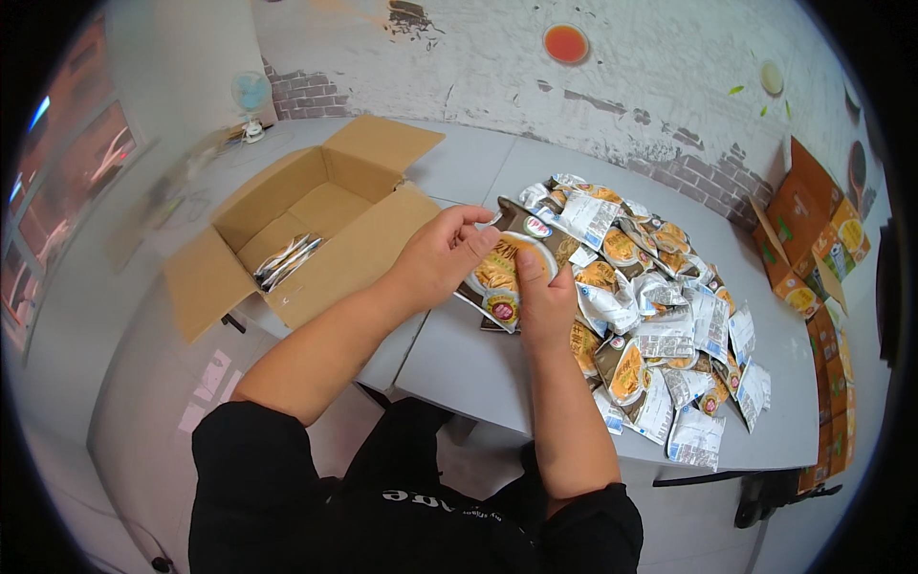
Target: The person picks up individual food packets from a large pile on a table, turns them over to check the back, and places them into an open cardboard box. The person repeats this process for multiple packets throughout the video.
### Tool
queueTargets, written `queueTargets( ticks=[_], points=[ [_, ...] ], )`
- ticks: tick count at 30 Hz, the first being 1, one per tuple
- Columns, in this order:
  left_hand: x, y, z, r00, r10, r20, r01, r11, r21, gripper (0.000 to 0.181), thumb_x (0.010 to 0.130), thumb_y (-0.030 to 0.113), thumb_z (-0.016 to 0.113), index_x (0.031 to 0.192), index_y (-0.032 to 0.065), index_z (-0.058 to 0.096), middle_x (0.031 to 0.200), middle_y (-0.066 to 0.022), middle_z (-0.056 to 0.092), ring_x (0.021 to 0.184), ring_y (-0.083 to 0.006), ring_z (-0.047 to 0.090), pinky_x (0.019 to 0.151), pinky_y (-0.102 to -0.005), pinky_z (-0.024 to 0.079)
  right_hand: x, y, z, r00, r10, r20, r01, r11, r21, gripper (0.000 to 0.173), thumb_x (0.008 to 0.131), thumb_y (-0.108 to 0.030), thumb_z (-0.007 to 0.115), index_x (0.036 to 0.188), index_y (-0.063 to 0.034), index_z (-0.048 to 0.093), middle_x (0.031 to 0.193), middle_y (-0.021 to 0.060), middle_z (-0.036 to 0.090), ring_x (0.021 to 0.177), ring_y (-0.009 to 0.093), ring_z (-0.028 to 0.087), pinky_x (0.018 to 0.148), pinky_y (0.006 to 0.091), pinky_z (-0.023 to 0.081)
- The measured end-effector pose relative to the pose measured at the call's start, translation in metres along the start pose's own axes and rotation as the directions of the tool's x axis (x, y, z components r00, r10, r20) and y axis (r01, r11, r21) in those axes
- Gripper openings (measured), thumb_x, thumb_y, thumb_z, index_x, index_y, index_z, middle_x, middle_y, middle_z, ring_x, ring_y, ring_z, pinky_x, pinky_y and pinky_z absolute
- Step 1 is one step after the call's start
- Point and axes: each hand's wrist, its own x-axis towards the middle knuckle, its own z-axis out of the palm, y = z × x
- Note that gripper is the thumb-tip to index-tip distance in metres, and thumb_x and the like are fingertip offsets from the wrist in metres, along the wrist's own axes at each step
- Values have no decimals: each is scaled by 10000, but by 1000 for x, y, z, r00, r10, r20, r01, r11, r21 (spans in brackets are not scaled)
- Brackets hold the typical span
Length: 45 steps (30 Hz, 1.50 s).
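Both my hands grip a brown-and-gold foil food packet [502,269] above the table's front part. My left hand [448,251] pinches its upper left edge, while my right hand [549,301] clasps its right side with the thumb on the printed front. Directly to the right spreads a large heap of similar packets [645,323], some showing brown-and-gold fronts and others white printed backs. On the left stands an open cardboard box [358,244] with its flaps folded out. Several packets [288,262] stand on edge in a row in its near left corner.
A grey-white table [466,373] carries the box and heap. At the right, an opened orange-brown carton [807,222] stands above more cartons [832,402]. A small blue-and-white fan [251,97] is at the back left. The printed wall [466,79] borders the table's far edge.
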Motion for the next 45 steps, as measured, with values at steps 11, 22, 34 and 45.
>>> queueTargets(
  ticks=[11,22,34,45],
  points=[
    [-11,-23,29,979,-184,-91,177,981,-84,334,961,340,551,1025,12,540,965,-43,604,866,-81,566,747,-263,488,4,1,-5,997,-60,-48,45,961,-274,276,878,-258,668,984,-6,620,884,75,666,777,125,596,725,283,485],
    [-2,-36,50,989,31,-142,-48,992,-117,415,975,386,489,936,-19,575,864,-101,611,765,-160,572,673,-320,463,7,-4,-8,983,124,-138,-126,992,-4,262,934,-266,591,961,-6,612,854,36,631,728,85,560,654,241,472],
    [12,-49,42,987,41,-154,-42,999,-5,339,949,321,552,871,-8,550,805,-105,570,735,-170,535,667,-322,444,8,-2,-9,973,-134,-188,52,922,-383,320,962,-298,531,872,3,589,800,81,623,686,166,573,633,301,466],
    [-7,-50,50,965,50,-257,-101,977,-190,332,948,323,568,870,2,541,817,-67,589,724,-128,539,634,-290,445,-1,-7,-3,986,-76,-150,-20,834,-552,331,911,-316,617,799,-5,608,745,77,611,696,140,536,643,285,445]
  ],
)
